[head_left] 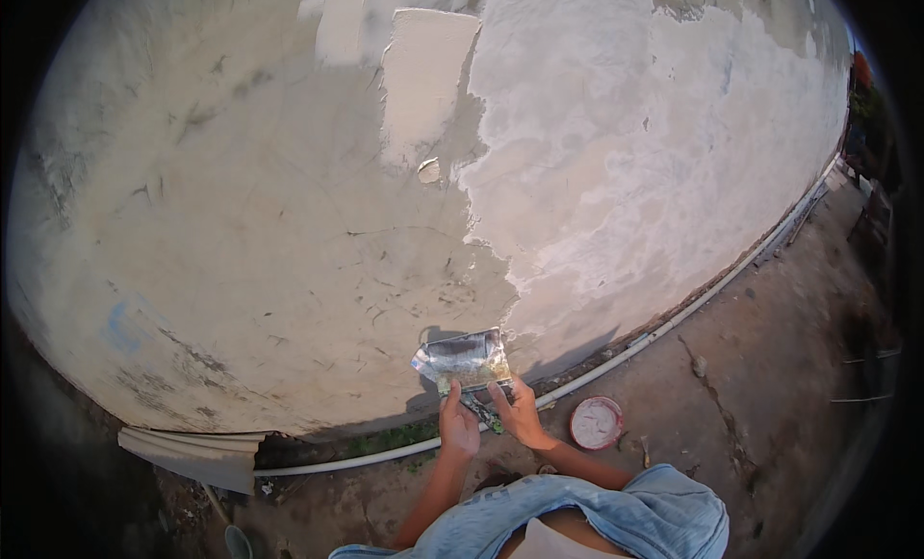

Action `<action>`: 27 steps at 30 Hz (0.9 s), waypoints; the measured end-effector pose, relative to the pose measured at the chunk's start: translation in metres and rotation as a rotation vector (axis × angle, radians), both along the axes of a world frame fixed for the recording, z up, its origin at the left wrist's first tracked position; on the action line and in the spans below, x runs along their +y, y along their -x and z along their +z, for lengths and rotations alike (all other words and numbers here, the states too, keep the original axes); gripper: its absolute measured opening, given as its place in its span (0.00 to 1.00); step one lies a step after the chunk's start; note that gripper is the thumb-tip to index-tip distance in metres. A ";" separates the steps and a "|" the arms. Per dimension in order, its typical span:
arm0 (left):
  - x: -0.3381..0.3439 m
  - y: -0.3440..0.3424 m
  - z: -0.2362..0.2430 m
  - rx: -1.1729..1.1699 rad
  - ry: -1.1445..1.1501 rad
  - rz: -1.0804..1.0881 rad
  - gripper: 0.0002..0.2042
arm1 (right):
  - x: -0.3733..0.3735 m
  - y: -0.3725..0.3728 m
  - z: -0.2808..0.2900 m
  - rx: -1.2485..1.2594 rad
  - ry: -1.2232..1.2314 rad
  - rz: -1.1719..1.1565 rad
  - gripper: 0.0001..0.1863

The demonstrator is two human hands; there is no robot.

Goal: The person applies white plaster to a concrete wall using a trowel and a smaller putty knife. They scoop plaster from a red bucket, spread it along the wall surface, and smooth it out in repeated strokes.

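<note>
In front of the wall (241, 232), both my hands are closed on a wide, shiny putty knife (464, 359) with smears on its blade. My left hand (459, 427) grips near the blade's lower left. On the lower right side my right hand (521, 417) has hold of it, and a dark handle shows between the hands. Whether a second blade lies beneath is hidden. Higher up, a thick cream patch of putty (423, 78) sticks to the wall, with a small dab (429, 170) just under it. A whiter coat (597, 165) covers the wall's right part.
A round red-rimmed bucket (574, 426) of pale putty stands on the ground to the right of my right hand. Along the wall's foot runs a white pipe (664, 330). A corrugated sheet (197, 453) leans at lower left, near a long-handled tool (219, 506).
</note>
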State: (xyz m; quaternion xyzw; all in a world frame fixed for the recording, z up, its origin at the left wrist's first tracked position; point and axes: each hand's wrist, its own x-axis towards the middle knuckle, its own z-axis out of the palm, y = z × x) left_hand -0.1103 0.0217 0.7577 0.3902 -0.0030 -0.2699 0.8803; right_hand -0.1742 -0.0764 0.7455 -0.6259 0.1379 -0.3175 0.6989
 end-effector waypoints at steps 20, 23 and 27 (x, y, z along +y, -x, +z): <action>0.069 -0.058 -0.043 0.121 -0.180 -0.031 0.10 | -0.225 -0.109 0.290 -0.297 0.871 -1.058 0.18; 0.091 -0.090 -0.044 0.098 -0.221 -0.004 0.09 | -0.232 -0.141 0.352 -0.370 1.106 -1.150 0.21; 0.124 -0.127 -0.049 0.085 -0.243 0.008 0.08 | -0.203 -0.180 0.377 -0.224 1.224 -1.134 0.25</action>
